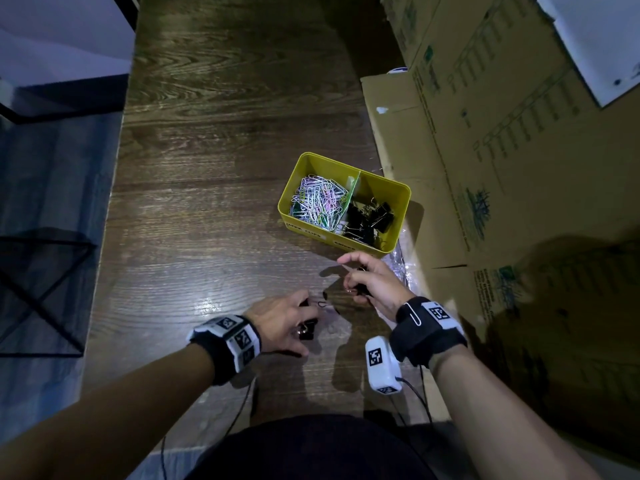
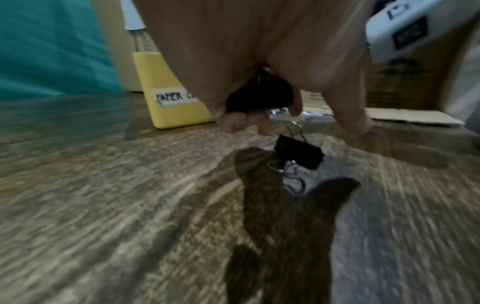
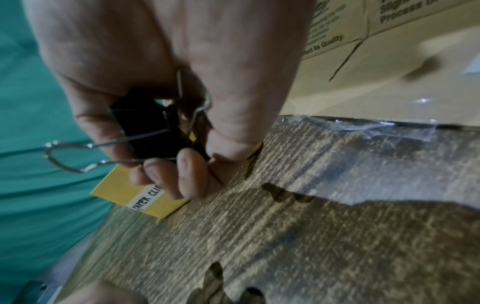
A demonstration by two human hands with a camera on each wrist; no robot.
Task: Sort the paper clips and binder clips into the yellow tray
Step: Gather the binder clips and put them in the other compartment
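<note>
The yellow tray [image 1: 301,231] stands on the wooden table, with coloured paper clips [image 1: 318,202] in its left compartment and black binder clips [image 1: 370,216] in its right. Just in front of it my right hand [image 1: 360,280] grips a black binder clip [image 3: 148,127], whose silver handle [image 3: 70,156] sticks out to the left. My left hand [image 1: 294,320] is low over the table with fingers curled round a black binder clip [image 2: 259,92]. Another binder clip [image 2: 298,152] lies on the table under it, beside a small dark wire clip [image 1: 322,304].
Cardboard boxes [image 1: 502,150] wall off the table's right side, with crinkled clear plastic [image 1: 398,265] along that edge. The table's left edge drops to the floor, where a black wire frame [image 1: 41,289] stands. A white paper clip [image 1: 414,315] hangs on my right wristband.
</note>
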